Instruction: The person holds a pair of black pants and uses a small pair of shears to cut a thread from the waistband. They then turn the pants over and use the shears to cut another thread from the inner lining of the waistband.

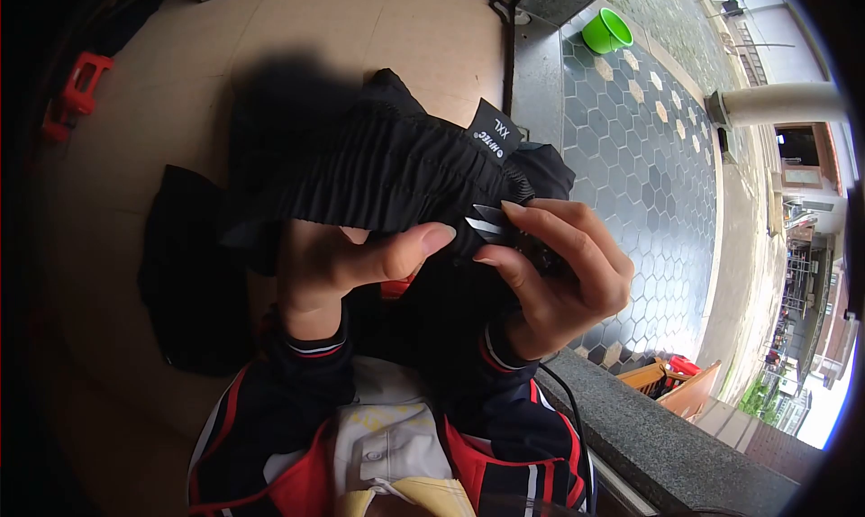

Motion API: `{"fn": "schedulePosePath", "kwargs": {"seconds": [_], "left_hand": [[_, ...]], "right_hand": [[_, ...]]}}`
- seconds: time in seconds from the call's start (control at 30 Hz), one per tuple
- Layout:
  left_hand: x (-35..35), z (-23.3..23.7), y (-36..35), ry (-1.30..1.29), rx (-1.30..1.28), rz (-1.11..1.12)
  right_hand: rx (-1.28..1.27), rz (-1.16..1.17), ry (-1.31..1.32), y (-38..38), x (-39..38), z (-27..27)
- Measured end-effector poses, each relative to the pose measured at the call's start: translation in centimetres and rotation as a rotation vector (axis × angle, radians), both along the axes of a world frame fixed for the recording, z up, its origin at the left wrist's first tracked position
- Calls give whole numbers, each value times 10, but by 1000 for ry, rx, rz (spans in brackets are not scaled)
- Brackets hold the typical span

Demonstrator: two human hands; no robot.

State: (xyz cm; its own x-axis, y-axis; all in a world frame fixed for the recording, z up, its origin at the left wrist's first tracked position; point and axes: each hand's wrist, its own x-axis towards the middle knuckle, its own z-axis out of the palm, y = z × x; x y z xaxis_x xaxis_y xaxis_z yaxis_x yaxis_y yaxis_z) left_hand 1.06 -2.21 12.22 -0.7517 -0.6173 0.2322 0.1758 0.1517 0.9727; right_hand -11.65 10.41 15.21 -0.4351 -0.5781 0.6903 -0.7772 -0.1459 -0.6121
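Observation:
A black garment with a gathered elastic waistband and a black size label reading XXL is held up in front of me. My left hand grips the waistband from below, thumb pressed along its edge. My right hand holds small thread snips, whose pointed metal blades touch the waistband just under the label. Both sleeves are dark with red and white trim.
A second piece of black cloth lies on the beige tiled floor. A red object sits at the far left. A stone ledge runs at my right, with a hexagon-tiled area and a green bucket beyond.

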Motion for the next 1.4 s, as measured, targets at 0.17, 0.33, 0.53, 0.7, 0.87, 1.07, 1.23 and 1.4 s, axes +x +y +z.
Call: {"fn": "schedulePosePath", "kwargs": {"seconds": [0.17,0.33,0.53,0.7,0.87,1.07,1.23,1.4], "left_hand": [[-2,0,3,15,39,25],[-7,9,5,87,160,39],[-10,12,3,131,344,-28],[-12,10,1,161,326,-50],[-10,11,-1,144,377,-119],[-13,14,8,139,316,-10],[-15,15,10,130,323,3],[-16,14,12,95,318,34]], "right_hand": [[-24,-19,32,-1,0,-1],[-41,-16,56,-3,-1,-1],[-58,-11,84,-4,-3,-4],[-90,-51,63,-3,-6,-7],[-228,-122,-258,-9,-4,-11],[-80,10,-152,-5,1,-4],[37,-83,-25,-12,6,-1],[115,-140,27,-13,6,-4]]}}
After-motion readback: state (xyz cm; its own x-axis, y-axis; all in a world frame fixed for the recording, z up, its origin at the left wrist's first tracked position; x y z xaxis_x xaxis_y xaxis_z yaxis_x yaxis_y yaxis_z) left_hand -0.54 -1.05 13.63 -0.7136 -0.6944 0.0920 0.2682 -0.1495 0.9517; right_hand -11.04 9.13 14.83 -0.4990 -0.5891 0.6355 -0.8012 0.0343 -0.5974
